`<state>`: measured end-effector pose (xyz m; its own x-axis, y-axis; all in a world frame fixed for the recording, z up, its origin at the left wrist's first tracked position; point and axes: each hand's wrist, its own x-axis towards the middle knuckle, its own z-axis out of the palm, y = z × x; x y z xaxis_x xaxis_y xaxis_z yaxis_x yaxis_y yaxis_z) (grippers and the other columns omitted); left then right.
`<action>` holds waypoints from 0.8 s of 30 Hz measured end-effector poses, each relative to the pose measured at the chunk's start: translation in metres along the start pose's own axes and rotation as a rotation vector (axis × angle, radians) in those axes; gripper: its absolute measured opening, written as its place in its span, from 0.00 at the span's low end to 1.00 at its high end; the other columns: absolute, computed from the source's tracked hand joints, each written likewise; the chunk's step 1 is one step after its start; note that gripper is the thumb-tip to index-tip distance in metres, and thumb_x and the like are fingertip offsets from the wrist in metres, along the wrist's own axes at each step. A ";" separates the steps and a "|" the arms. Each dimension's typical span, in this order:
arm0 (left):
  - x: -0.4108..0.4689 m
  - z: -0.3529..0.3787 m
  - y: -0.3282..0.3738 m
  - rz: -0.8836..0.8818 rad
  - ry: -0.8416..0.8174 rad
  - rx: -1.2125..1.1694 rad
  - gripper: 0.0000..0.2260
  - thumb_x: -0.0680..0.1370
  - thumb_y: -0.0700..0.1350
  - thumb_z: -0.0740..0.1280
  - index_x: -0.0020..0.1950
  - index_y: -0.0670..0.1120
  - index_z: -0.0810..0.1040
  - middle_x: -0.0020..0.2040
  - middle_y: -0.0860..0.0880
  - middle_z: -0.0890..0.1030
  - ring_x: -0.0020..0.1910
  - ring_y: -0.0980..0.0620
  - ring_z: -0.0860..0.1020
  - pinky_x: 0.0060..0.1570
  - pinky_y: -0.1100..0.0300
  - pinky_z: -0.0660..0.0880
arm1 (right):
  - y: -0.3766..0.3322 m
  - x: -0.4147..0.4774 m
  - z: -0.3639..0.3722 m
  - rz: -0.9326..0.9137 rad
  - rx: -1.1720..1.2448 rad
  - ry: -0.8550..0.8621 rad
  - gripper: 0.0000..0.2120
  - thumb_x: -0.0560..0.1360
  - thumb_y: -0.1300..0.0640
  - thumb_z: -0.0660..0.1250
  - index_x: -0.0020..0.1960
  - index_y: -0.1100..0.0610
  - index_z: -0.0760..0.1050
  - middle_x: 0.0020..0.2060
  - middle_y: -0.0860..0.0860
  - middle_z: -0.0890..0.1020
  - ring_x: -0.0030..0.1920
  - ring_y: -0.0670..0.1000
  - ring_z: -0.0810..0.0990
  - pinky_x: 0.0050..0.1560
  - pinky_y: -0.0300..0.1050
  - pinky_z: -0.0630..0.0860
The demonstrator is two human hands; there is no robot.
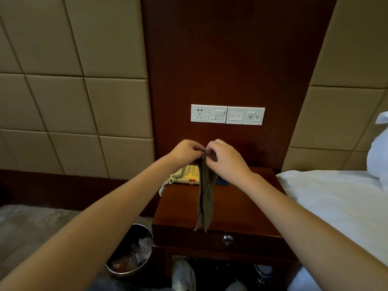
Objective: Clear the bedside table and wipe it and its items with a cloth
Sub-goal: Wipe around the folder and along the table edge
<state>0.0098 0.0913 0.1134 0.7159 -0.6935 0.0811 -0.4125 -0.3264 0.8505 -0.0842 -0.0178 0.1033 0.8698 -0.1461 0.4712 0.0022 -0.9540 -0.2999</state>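
A grey-brown cloth (206, 196) hangs down in a long narrow fold over the dark wooden bedside table (241, 208). My left hand (185, 151) and my right hand (225, 157) meet above the table and both pinch the cloth's top edge. Behind the cloth, at the table's back left, sits a cream telephone (184, 174) with a yellow keypad and a coiled cord. A dark flat item (223, 181) lies partly hidden behind my right wrist.
A white bed (336, 198) borders the table on the right. A metal bin (131, 253) with rubbish stands on the floor to the left. A socket and switch panel (227, 114) is on the wooden wall. The table's drawer has a round knob (227, 238). Shoes lie underneath.
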 end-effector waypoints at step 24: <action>0.004 -0.014 -0.012 -0.095 -0.125 -0.259 0.10 0.80 0.36 0.56 0.56 0.43 0.75 0.50 0.44 0.76 0.50 0.49 0.77 0.48 0.58 0.77 | 0.030 -0.001 0.010 0.198 0.068 -0.310 0.09 0.74 0.44 0.68 0.42 0.49 0.77 0.50 0.51 0.70 0.55 0.53 0.69 0.55 0.50 0.71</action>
<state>0.0254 0.1012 0.1102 0.6628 -0.7467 -0.0561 -0.1778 -0.2298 0.9569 -0.0805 -0.0435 0.0855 0.9649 -0.2295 0.1280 -0.1571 -0.8941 -0.4194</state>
